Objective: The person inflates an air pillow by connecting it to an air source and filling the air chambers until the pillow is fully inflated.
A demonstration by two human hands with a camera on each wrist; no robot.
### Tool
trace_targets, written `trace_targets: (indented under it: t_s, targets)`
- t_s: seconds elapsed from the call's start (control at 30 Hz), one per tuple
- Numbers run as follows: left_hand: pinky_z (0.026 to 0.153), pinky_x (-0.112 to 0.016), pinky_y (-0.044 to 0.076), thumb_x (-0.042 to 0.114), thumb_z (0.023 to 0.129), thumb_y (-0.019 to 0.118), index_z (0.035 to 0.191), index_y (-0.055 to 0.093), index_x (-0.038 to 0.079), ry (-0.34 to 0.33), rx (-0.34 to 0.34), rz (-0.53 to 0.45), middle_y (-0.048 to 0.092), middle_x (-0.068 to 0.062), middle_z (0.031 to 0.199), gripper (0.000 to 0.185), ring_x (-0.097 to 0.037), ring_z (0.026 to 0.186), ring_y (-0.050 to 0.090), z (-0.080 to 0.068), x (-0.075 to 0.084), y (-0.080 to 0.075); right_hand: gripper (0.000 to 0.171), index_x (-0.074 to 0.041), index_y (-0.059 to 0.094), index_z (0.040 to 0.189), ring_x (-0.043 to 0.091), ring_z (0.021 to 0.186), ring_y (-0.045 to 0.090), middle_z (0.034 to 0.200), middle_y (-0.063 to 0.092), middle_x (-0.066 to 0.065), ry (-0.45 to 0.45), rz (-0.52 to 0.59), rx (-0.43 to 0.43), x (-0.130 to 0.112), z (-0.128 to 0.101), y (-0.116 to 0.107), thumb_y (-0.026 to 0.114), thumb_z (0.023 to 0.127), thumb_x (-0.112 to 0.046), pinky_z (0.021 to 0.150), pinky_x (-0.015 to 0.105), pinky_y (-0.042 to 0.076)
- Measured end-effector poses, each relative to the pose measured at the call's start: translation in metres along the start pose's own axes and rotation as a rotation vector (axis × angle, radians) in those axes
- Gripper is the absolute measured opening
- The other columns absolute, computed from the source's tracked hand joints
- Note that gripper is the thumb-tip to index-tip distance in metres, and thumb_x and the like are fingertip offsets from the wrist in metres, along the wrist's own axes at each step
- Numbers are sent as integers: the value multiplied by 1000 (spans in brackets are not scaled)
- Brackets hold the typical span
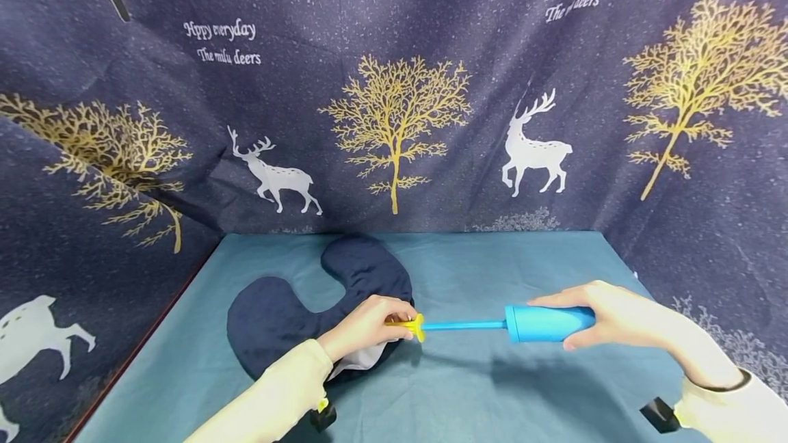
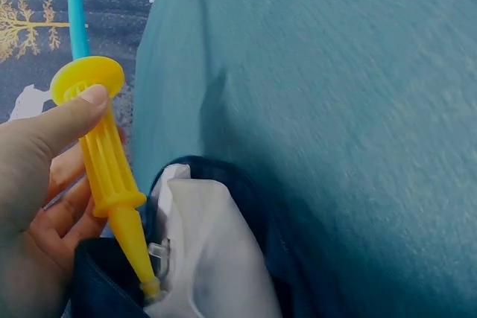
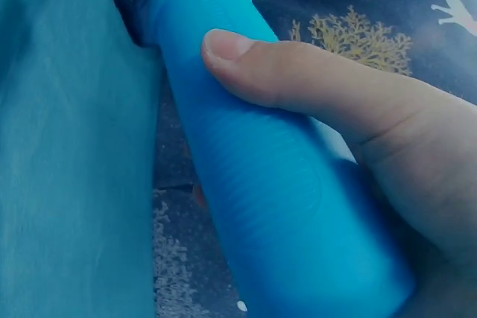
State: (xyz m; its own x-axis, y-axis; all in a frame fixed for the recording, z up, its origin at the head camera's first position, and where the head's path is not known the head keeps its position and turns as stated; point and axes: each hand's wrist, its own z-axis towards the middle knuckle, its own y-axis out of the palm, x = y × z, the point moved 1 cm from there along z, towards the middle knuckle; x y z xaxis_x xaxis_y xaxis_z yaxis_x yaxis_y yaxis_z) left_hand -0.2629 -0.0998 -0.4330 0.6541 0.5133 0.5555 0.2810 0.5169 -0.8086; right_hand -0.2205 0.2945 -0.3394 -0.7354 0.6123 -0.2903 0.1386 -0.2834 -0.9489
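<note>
A person holds a small hand pump over a teal tabletop [image 1: 492, 388]. The right hand [image 1: 615, 316] wraps around the blue pump body [image 1: 550, 323], thumb along its far side and fingers curled beneath; in the right wrist view the thumb [image 3: 298, 72] presses flat on the ribbed blue plastic [image 3: 276, 184]. From the barrel a thin blue rod [image 1: 464, 325] runs left to a yellow nozzle [image 1: 414, 325], which the left hand [image 1: 366, 327] pinches between thumb and fingers. In the left wrist view the thumb [image 2: 59, 121] lies just under the round yellow flange, the ridged yellow stem [image 2: 108, 165] slants down, and its narrow tip sits at a clear valve [image 2: 158, 255] in a white patch [image 2: 205, 251] of a dark blue pillow [image 1: 289, 313].

The pillow is U-shaped and lies flat and limp on the left part of the table, one arm curving toward the far edge, its near-right end under the left hand. The pump hangs level, just above the cloth, in the middle of the table, casting a shadow toward the near side. Both sleeves are pale cream. Behind and on both sides hangs a dark blue curtain [image 1: 394, 87] printed with gold trees and white deer.
</note>
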Motion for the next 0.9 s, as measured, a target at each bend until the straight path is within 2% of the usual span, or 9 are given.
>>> trace_targets:
  t_s: [0.23, 0.57, 0.9]
  targets:
    - [76, -16, 51, 25, 86, 76, 108, 73, 17, -27, -13, -27, 74, 5, 96, 24, 0, 83, 62, -3, -4, 3, 62, -27, 63, 133, -9, 88, 55, 115, 73, -5, 0, -27, 10, -7, 3, 4, 83, 76, -40, 69, 18, 46]
    - [73, -16, 49, 29, 85, 75, 104, 73, 20, -41, 2, -36, 73, 6, 92, 22, 2, 80, 61, -3, -6, 7, 59, -29, 64, 132, -7, 86, 55, 112, 72, -9, 42, -33, 6, -23, 23, 21, 82, 77, -41, 70, 21, 47]
    - [73, -17, 50, 29, 85, 75, 101, 73, 22, -56, 13, -37, 72, 8, 91, 18, 2, 79, 61, -4, -6, 8, 60, -35, 66, 128, 0, 85, 59, 107, 74, -9, 115, -141, 31, -41, 51, 46, 86, 71, -39, 64, 22, 43]
